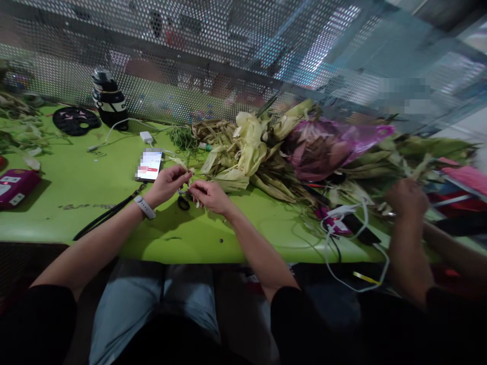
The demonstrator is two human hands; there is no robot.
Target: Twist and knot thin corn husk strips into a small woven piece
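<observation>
My left hand (167, 185), with a white band on the wrist, is closed in a pinch on a pale strip of corn husk (178, 161). Close beside it, my right hand (211, 195) pinches the same pale husk piece, its fingertips almost meeting the left ones. Black-handled scissors (183, 203) lie on the green table (114, 187) just below both hands. A heap of dried corn husks (249, 144) spreads beyond my right hand. Left of my hands rests a phone (149, 165) with a lit screen. How the strip runs between my fingers is too small to tell.
A co-worker's hand (408, 198) holds husk at the right. Nearby are a pink plastic bag (315, 147) and white cables (327, 238). A black bottle (109, 101), black palette-shaped piece (76, 121) and magenta box (18, 187) stand left. Perforated metal (213, 56) borders the back.
</observation>
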